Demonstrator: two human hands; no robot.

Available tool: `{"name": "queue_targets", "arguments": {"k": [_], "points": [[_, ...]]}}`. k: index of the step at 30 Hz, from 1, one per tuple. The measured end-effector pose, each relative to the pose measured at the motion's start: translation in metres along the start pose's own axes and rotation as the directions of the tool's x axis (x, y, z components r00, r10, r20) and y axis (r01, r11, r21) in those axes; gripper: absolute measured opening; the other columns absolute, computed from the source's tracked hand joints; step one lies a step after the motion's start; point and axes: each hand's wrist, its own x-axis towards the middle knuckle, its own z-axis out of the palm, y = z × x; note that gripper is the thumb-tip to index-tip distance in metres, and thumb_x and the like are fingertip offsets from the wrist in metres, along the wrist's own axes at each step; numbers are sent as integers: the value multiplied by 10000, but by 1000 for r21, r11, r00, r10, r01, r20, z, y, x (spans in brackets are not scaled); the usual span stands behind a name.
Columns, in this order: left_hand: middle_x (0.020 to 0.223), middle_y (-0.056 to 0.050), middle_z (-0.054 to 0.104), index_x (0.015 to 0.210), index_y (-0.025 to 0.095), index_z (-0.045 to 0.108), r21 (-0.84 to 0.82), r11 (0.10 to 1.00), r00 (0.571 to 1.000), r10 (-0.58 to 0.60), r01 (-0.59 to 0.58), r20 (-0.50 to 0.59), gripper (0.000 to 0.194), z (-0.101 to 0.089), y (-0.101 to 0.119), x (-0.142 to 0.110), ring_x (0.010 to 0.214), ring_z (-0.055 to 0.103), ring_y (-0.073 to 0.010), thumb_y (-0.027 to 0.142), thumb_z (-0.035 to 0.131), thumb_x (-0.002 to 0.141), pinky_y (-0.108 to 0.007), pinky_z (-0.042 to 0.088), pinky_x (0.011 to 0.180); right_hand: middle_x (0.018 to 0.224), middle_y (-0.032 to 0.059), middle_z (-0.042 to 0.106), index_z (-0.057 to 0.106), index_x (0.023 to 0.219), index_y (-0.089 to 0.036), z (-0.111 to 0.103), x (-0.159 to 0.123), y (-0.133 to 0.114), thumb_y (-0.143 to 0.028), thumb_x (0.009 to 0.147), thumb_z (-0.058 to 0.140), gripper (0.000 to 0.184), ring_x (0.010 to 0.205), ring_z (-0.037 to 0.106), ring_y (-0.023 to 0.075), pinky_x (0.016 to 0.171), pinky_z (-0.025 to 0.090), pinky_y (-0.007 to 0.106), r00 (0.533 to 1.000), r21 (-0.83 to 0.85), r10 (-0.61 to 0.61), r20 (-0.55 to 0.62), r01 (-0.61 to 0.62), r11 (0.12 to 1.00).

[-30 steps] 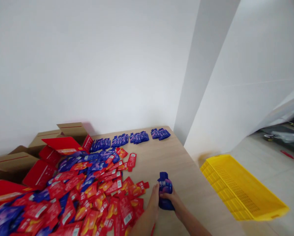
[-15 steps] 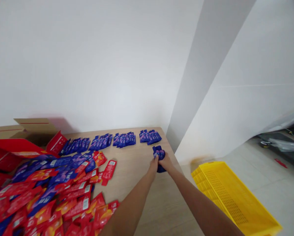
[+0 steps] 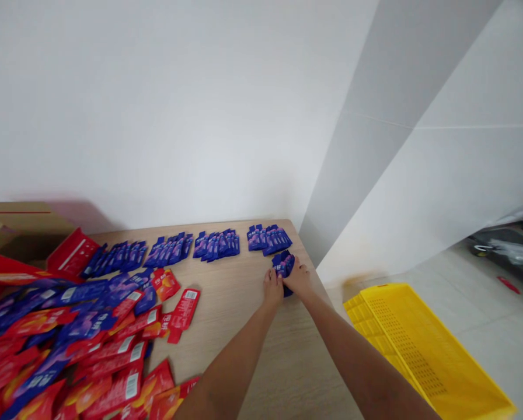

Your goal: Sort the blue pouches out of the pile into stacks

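A small stack of blue-purple sachets point(image 3: 282, 263) is between my two hands near the right edge of the table. My left hand point(image 3: 273, 287) grips its near left side, fingers closed against it. My right hand point(image 3: 298, 279) is wrapped over its right side, covering part of the print. How many sachets are in the stack I cannot tell. Just beyond it lies a fanned group of blue sachets point(image 3: 269, 239). Further left along the back edge lie another fanned group point(image 3: 216, 245) and a third such group point(image 3: 170, 249).
Loose red sachets point(image 3: 121, 373) and blue ones heap on the left of the wooden table point(image 3: 226, 315). Behind them stands an open red carton point(image 3: 71, 254). A yellow plastic crate point(image 3: 419, 344) sits right of the table, and a white wall point(image 3: 200, 105) borders the back.
Both hands have moved slightly away from me with the blue sachets, bringing them down close to the back right group. The view has shifted a little to the right.
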Motion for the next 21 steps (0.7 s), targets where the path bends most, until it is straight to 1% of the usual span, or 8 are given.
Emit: {"name": "queue_targets", "arguments": {"k": [2, 4, 6, 8, 11, 14, 17, 21], "points": [[1480, -185, 252, 1353, 89, 348, 21, 999, 1000, 26, -26, 5, 540, -3, -2, -8, 1393, 159, -262, 323, 390, 869, -408, 114, 1130, 1241, 222, 480, 169, 1427, -114, -3, 8, 6, -446, 645, 669, 986, 1167, 474, 356, 948, 358, 419, 1000, -17, -4, 17, 4, 1000], [1505, -202, 165, 1383, 61, 287, 67, 994, 995, 83, -87, 55, 650, -6, -6, -17, 1400, 123, -269, 321, 478, 818, -391, 111, 1133, 1245, 222, 490, 164, 1425, -89, -5, 15, 16, -503, 612, 686, 1051, 1181, 470, 345, 965, 348, 398, 999, -31, -11, 36, 12, 999], [1511, -225, 100, 1396, 40, 242, 136, 977, 981, 148, -165, 128, 788, -7, -10, -23, 1401, 91, -303, 307, 582, 736, -411, 116, 1131, 1250, 210, 499, 180, 1416, -81, -7, 20, 25, -577, 655, 622, 1011, 1189, 473, 321, 978, 340, 378, 999, -38, -13, 44, 15, 999], [1517, -220, 68, 1406, 57, 205, 198, 958, 971, 175, -207, 165, 846, -5, -14, -25, 1400, 64, -326, 279, 610, 697, -450, 121, 1125, 1259, 203, 498, 211, 1404, -75, -7, 22, 32, -609, 717, 538, 929, 1194, 473, 296, 987, 331, 357, 999, -45, -11, 46, 13, 999], [1522, -197, 68, 1410, 86, 186, 242, 953, 980, 155, -181, 124, 793, 0, -14, -20, 1400, 38, -335, 251, 559, 729, -486, 121, 1120, 1278, 194, 482, 239, 1397, -83, -4, 20, 37, -594, 747, 514, 871, 1215, 451, 281, 998, 316, 347, 999, -63, -6, 46, 9, 998], [1516, -221, 51, 1407, 68, 167, 288, 942, 984, 149, -171, 95, 768, 3, -11, -14, 1398, 19, -346, 244, 529, 753, -495, 122, 1118, 1292, 195, 460, 233, 1410, -119, -3, 15, 37, -586, 742, 527, 867, 1225, 425, 307, 987, 320, 401, 999, -77, 10, 44, -6, 997], [1517, -211, 52, 1408, 100, 156, 336, 919, 979, 182, -204, 97, 750, -1, -10, -13, 1399, 38, -339, 238, 518, 767, -501, 127, 1114, 1316, 214, 417, 237, 1417, -146, -4, 10, 36, -612, 740, 510, 866, 1236, 382, 360, 948, 336, 480, 999, -67, 37, 20, -36, 997], [1517, -193, 71, 1407, 132, 161, 360, 893, 963, 247, -270, 108, 755, -12, -16, -15, 1400, 58, -327, 231, 536, 760, -502, 137, 1112, 1300, 205, 419, 240, 1420, -159, 0, 6, 39, -596, 762, 496, 830, 1208, 391, 356, 927, 343, 477, 999, -21, 27, -38, -27, 999]]}}
